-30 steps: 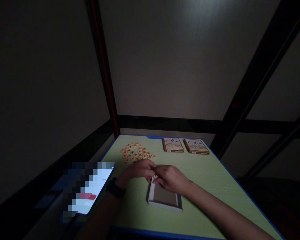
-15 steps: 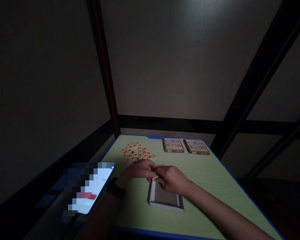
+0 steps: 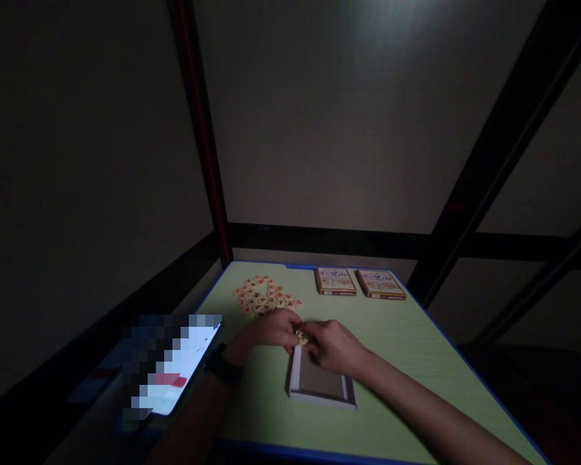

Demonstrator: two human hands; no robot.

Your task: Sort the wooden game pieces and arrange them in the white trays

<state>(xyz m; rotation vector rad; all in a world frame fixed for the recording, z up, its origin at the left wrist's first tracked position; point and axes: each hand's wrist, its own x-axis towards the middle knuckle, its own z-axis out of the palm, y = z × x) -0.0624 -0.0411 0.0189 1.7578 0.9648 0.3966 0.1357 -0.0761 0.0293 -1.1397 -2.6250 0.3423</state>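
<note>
A round Chinese chess piece [image 3: 303, 338] with a dark character shows between my fingertips. It is over the far left corner of an open box tray [image 3: 296, 367] that has white side walls and a brown bottom. My right hand [image 3: 336, 345] reaches across the tray and pinches the piece from the right. From the left, my left hand [image 3: 274, 328] closes its thumb and fingers against the piece's other side. Some of its fingertips are hidden behind the thumb. Just beyond it lies a loose cluster of Chinese chess pieces [image 3: 264, 299] with red and dark characters.
Two closed printed boxes, a left one [image 3: 336, 282] and a right one [image 3: 381, 285], lie at the far right of the green table [image 3: 397, 361]. A lit tablet-like screen [image 3: 188, 368], partly pixelated, stands at the left edge. Walls rise behind the table.
The chess piece between my fingertips shows more of its face now. My right fingers have shifted slightly around it, while my left hand, tray and cluster look almost unchanged.
</note>
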